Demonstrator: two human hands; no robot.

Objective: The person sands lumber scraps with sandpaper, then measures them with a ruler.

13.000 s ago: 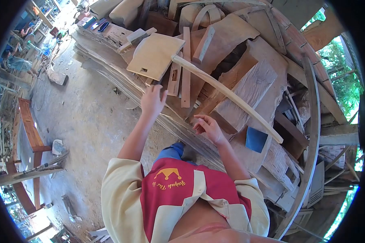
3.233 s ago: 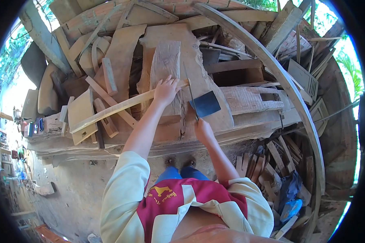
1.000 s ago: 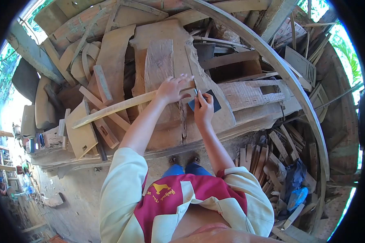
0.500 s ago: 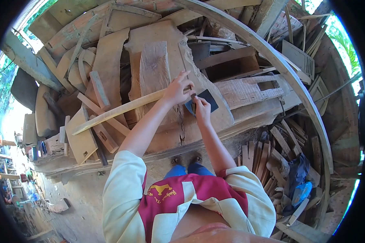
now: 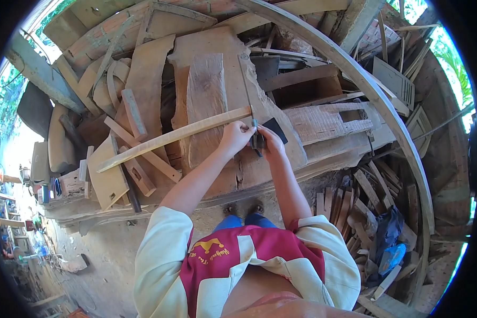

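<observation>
A long pale wooden strip [image 5: 175,139] lies slantwise over the boards, its right end near my hands. My left hand [image 5: 236,137] is closed in a pinch at a small greyish piece [image 5: 254,123], just below the strip's end. My right hand [image 5: 272,144] wraps round a dark object [image 5: 257,142] whose shape is partly hidden by the fingers. Beside my right hand lies a flat black sheet [image 5: 275,130]. A thin dark metal blade or ruler [image 5: 246,79] runs up the board from the strip's end.
A rough wooden slab [image 5: 206,95] and other boards cover the bench. Short wooden blocks [image 5: 134,114] lie to the left. A long curved wooden piece [image 5: 373,93] arches along the right. Scrap wood [image 5: 336,209] and a blue plastic bag [image 5: 393,257] are at lower right.
My left hand has let go of the strip and moved down to meet my right hand. The strip's right end now shows. My right hand has turned and shifted slightly right.
</observation>
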